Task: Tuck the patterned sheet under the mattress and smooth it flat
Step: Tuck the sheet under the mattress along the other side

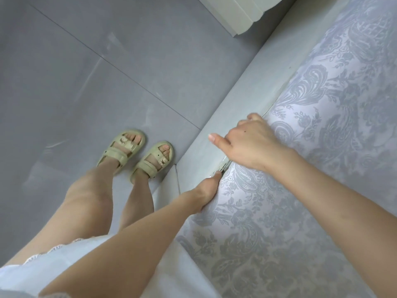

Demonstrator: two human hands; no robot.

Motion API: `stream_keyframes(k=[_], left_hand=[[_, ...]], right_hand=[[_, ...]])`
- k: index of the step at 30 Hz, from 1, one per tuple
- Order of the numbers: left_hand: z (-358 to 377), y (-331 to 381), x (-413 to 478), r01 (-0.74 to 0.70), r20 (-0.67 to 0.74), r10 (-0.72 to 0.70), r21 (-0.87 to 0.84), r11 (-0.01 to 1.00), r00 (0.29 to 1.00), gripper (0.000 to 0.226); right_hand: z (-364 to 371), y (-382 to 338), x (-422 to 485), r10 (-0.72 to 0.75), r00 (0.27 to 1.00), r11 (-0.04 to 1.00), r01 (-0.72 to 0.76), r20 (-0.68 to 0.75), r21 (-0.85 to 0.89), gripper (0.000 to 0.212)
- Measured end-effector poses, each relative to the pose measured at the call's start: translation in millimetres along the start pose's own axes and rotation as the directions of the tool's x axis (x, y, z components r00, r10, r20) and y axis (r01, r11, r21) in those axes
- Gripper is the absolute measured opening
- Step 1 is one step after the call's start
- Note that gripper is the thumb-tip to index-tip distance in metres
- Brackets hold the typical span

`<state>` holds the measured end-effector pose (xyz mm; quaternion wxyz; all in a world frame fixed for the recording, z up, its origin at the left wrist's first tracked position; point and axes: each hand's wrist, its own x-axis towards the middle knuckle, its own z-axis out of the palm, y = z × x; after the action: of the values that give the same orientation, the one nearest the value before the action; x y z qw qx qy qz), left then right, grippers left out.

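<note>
Grip unclear: left hand [209, 190] and right hand [251, 143] bury fingers between patterned sheet [322, 147] and bed frame [236, 100], sandals [126, 147] beside.

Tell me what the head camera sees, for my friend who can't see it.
Two hands reach into the gap between a patterned sheet and a pale bed frame, fingertips hidden. The left hand is nearer, the right hand further along, thumb out. The person stands on a grey floor in sandals.
</note>
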<state>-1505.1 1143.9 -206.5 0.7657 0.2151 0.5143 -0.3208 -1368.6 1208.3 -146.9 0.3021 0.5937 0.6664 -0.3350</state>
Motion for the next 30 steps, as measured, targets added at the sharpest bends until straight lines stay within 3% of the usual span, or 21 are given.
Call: stream_keyframes(k=[4, 8, 10, 12, 14, 21, 26, 30], left_hand=[[-13, -1, 3, -0.040, 0.092, 0.032, 0.082, 0.996, 0.995, 0.060], [-30, -27, -6, -0.262, -0.138, 0.261, 0.010, 0.965, 0.956, 0.051], [-43, -52, -13, -0.307, -0.254, 0.344, 0.177, 0.935, 0.904, 0.044], [-54, -77, -19, -0.275, -0.231, 0.385, 0.396, 0.876, 0.894, 0.044], [-63, -97, -18, -0.249, -0.162, 0.358, 0.465, 0.849, 0.920, 0.044], [-78, -140, -14, -0.232, -0.110, 0.260, 0.218, 0.948, 0.959, 0.037], [-78, -156, -17, -0.280, -0.107, 0.284, 0.046, 0.959, 0.953, 0.030], [-59, -185, -32, -0.274, -0.123, 0.261, -0.098, 0.957, 0.957, 0.024]], right_hand=[[26, -28, -8, 0.000, 0.978, 0.999, -0.006, 0.208, 0.031, 0.079], [37, -33, -5, 0.022, 0.981, 0.997, -0.036, 0.193, 0.067, 0.071], [36, -45, -4, 0.005, 0.973, 0.993, -0.032, 0.229, 0.116, 0.065], [39, -62, -7, -0.020, 0.960, 0.989, -0.021, 0.278, 0.145, 0.063], [46, -77, -11, -0.040, 0.949, 0.989, -0.007, 0.312, 0.148, 0.063], [63, -107, -2, 0.012, 0.865, 0.999, -0.029, 0.502, 0.026, 0.081], [66, -119, 17, 0.120, 0.779, 0.989, -0.150, 0.615, -0.003, 0.081], [74, -132, 9, 0.160, 0.722, 0.986, -0.153, 0.673, -0.069, 0.083]])
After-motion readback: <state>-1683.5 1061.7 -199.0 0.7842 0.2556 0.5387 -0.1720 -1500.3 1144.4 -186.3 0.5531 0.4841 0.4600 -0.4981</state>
